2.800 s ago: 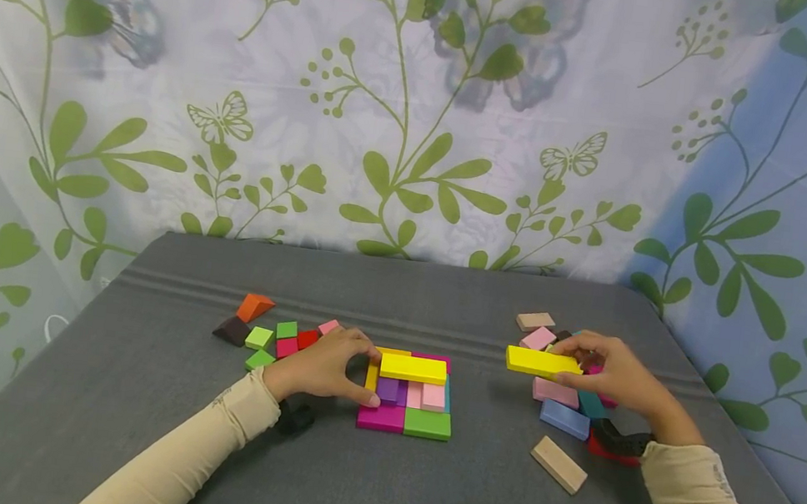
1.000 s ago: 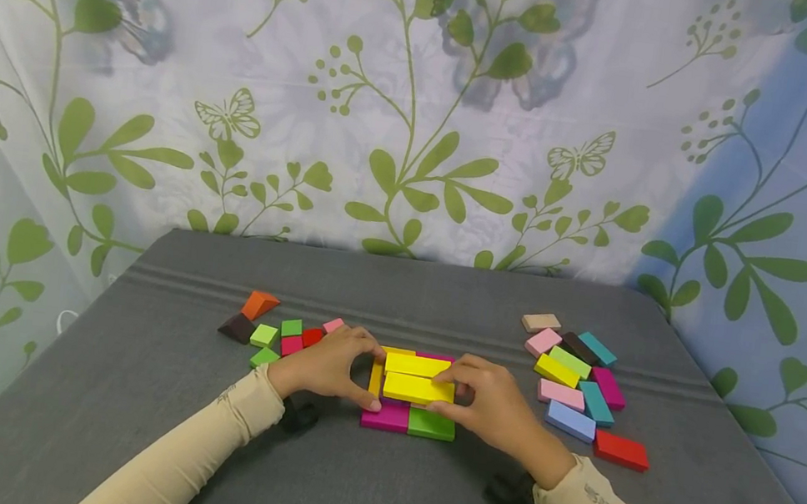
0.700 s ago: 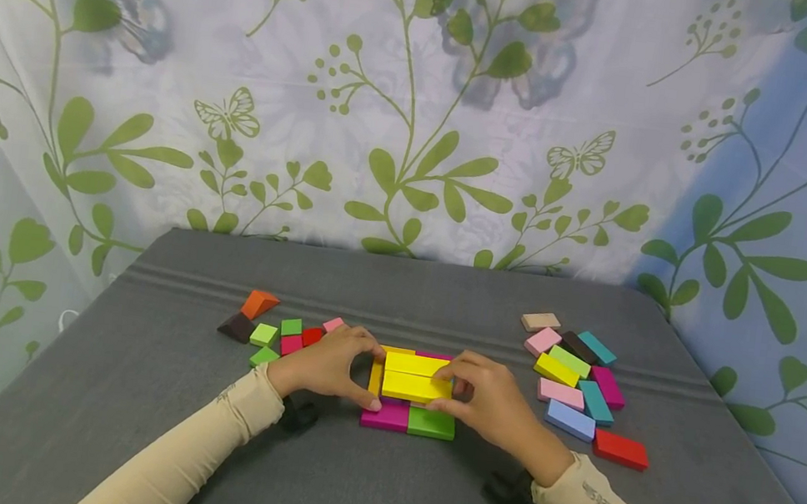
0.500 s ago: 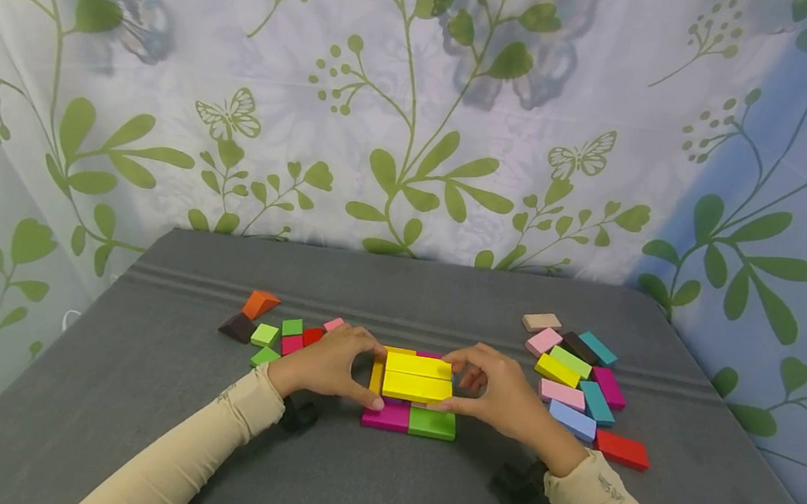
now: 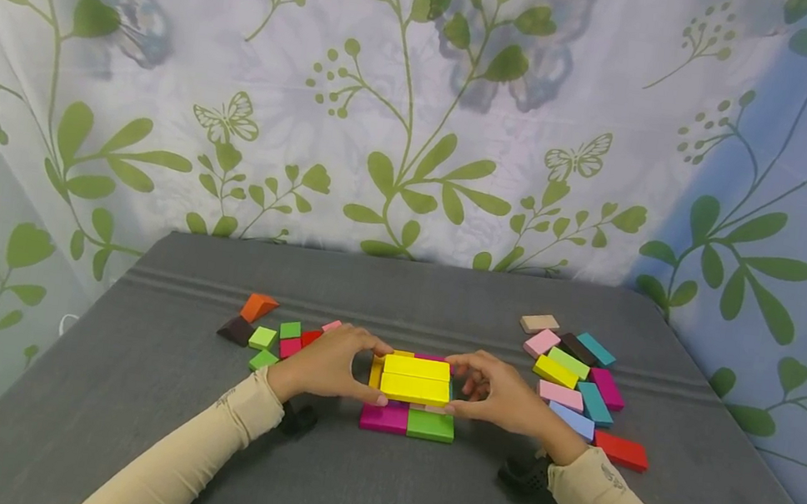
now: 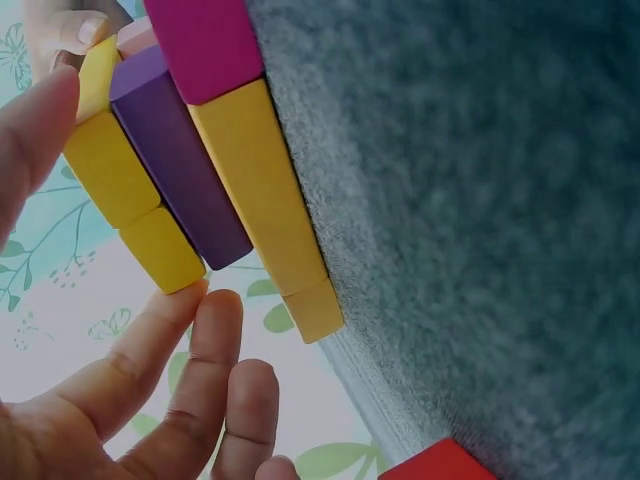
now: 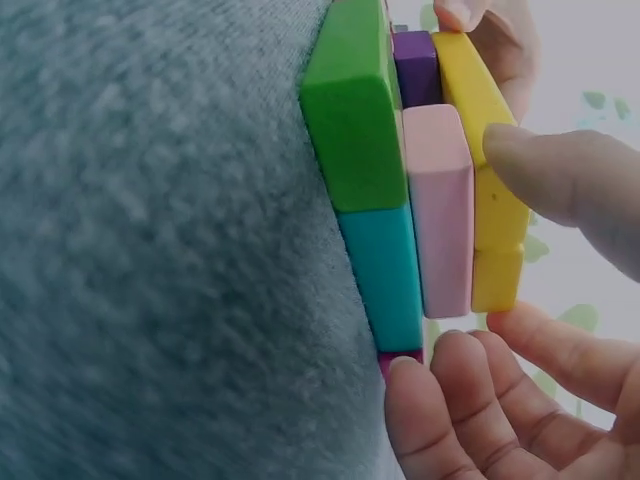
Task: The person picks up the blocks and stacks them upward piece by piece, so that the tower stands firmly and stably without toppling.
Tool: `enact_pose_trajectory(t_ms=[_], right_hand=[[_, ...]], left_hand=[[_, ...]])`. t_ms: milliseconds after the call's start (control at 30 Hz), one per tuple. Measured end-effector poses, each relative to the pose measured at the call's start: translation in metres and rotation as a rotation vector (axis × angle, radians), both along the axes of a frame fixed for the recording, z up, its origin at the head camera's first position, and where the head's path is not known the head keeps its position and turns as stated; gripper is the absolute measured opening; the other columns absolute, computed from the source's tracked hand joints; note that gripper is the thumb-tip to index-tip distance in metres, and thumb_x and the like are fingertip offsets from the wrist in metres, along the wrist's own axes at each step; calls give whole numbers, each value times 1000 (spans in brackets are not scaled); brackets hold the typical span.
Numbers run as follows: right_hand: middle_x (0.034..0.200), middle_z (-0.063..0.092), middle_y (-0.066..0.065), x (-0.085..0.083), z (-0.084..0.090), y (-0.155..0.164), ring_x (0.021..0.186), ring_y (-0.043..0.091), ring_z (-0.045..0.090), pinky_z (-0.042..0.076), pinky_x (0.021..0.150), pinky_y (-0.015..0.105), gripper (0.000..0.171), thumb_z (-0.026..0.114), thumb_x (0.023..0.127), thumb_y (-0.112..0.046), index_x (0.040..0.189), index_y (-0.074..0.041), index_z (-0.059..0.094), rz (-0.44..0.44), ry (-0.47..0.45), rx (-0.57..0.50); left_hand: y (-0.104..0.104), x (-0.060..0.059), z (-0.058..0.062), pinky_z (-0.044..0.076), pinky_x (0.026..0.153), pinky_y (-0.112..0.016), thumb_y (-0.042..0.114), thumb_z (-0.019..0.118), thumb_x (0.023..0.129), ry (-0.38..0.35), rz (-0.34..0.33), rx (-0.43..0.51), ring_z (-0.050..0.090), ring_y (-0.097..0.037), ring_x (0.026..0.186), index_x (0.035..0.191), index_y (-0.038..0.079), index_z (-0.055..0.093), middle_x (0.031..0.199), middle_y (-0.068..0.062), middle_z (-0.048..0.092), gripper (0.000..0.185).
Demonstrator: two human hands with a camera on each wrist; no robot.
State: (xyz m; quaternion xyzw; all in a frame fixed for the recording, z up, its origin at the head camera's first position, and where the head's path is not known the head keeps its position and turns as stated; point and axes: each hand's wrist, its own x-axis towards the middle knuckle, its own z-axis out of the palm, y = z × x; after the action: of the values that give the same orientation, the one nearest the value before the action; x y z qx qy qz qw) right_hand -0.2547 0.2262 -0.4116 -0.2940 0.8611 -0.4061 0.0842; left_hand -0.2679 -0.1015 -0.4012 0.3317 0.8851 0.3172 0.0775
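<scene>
Two long yellow painted-wood blocks (image 5: 416, 377) atop stack pinched endwise: left hand (image 5: 326, 364) fingers curled at left end, right hand (image 5: 503, 395) likewise opposite; judged light, rigid, smooth, slide-prone; short ends best gripped.

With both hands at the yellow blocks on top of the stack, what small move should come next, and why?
Probably release: the two yellow blocks already lie side by side, ends even, atop the stack, with the left hand and right hand squeezing their ends.

2 yellow blocks (image 5: 416, 377) top magenta (image 5: 383, 418), green (image 5: 430, 425), purple (image 6: 180, 165), pink (image 7: 440, 205) and seemingly teal (image 7: 385, 275) blocks on grey cloth (image 5: 375, 484).
</scene>
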Motion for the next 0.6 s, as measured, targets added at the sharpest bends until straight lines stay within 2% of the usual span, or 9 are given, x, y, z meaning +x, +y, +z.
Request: enact_pose_trajectory(t_ms=[100,167,267,367,467,600], right_hand=[[121,65,16,-4,4,6,95,22,65,59,82,31,65,87,93,-18,146,7,60,-4,-6,-11],[124,66,20,-9,8,14,99,25,66,60,85,36,60,85,95,-16,145,7,60,-38,15,-9],[127,69,24,-18,16,31,103,29,68,60,89,44,49,83,97,-15,138,7,66,-155,100,38],[129,68,29,-28,21,52,102,36,68,59,86,51,42,80,98,-15,132,8,70,-276,167,112],[127,66,34,-40,21,75,104,46,67,58,87,59,47,78,99,-16,133,14,66,-361,175,207],[125,64,39,-54,19,99,112,53,62,54,98,66,59,78,99,-21,137,20,59,-433,108,311]], left_hand=[[0,1,0,49,112,-56,36,93,85,-12,11,2,60,-34,128,141,0,69,138,-13,69,71],[0,1,0,49,111,-56,36,94,85,-2,11,-1,60,-35,127,140,0,69,137,-14,69,71],[0,1,0,50,110,-55,35,95,84,-2,12,4,60,-35,128,139,0,69,137,-14,69,70],[1,1,0,50,110,-55,36,94,85,0,9,4,60,-35,128,139,-1,69,137,-14,69,70],[1,1,-1,50,110,-54,37,94,85,-8,5,6,60,-34,128,139,-1,69,137,-14,69,71],[-1,1,0,50,110,-55,36,94,85,-8,-16,13,60,-35,127,140,-2,68,138,-15,68,72]])
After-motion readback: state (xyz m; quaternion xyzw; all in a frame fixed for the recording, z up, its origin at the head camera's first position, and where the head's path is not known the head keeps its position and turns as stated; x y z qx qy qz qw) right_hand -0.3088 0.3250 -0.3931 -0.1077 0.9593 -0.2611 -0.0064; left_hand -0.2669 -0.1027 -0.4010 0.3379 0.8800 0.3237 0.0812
